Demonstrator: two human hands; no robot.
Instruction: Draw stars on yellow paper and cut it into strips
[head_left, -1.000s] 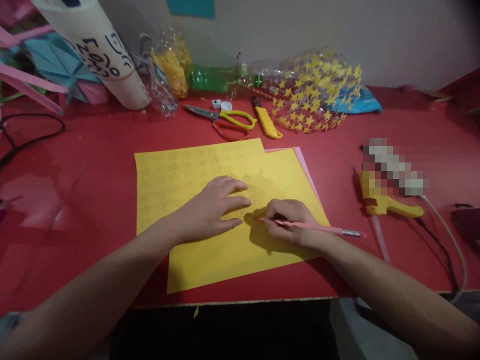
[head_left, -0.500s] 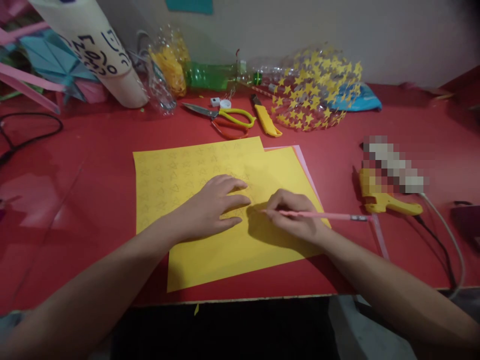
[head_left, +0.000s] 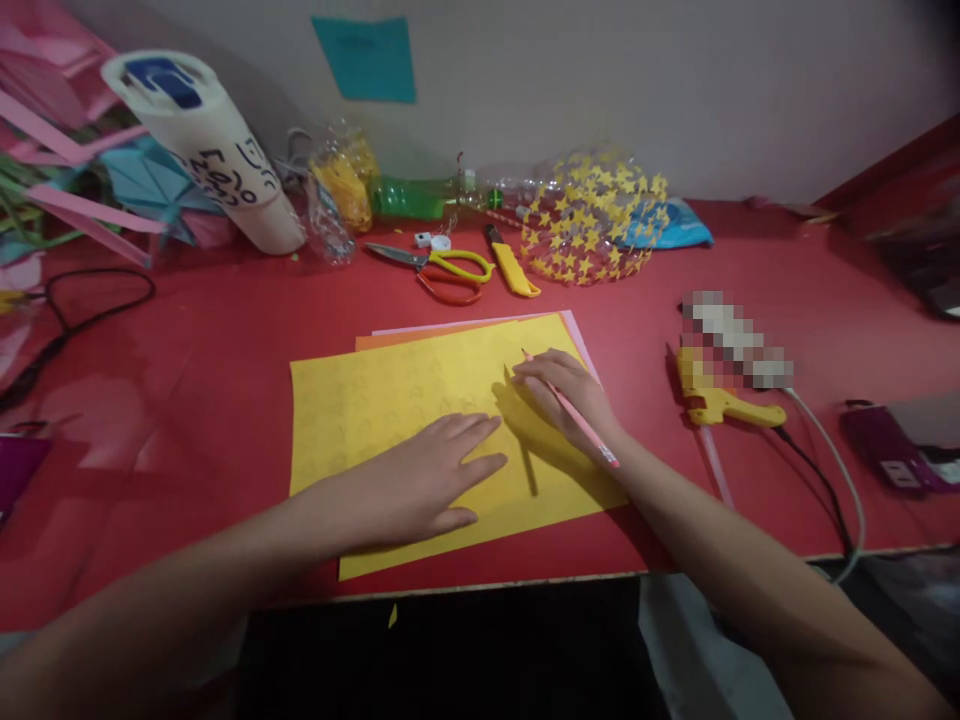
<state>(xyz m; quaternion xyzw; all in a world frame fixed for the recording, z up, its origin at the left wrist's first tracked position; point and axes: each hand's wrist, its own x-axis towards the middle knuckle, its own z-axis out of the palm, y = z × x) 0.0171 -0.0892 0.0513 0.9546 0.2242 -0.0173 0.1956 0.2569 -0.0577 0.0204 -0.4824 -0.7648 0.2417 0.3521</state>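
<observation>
Yellow paper (head_left: pixel 390 390) lies on the red table, with rows of faint pencilled stars on its left part. Pink and orange sheets show from under its back edge. My left hand (head_left: pixel 442 475) rests flat on the yellow paper, fingers spread. Between the fingers of my right hand (head_left: pixel 570 392) is a pink pencil (head_left: pixel 574 415). Its dark tip points away from me and appears raised off the paper, casting a shadow. The eraser end points back toward my right wrist.
Scissors (head_left: pixel 442 268) and a yellow cutter (head_left: pixel 514 265) lie behind the paper. Farther back are a star-covered clear dome (head_left: pixel 589 220), a green bottle (head_left: pixel 412 197) and a white tumbler (head_left: pixel 217 150). A yellow glue gun (head_left: pixel 724 403) with a cord lies right.
The pencil has swung from lying sideways to pointing away from me, and its tip has moved up the paper. My left hand has slid nearer. The yellow sheet has shifted, baring orange paper behind. The view has tilted up.
</observation>
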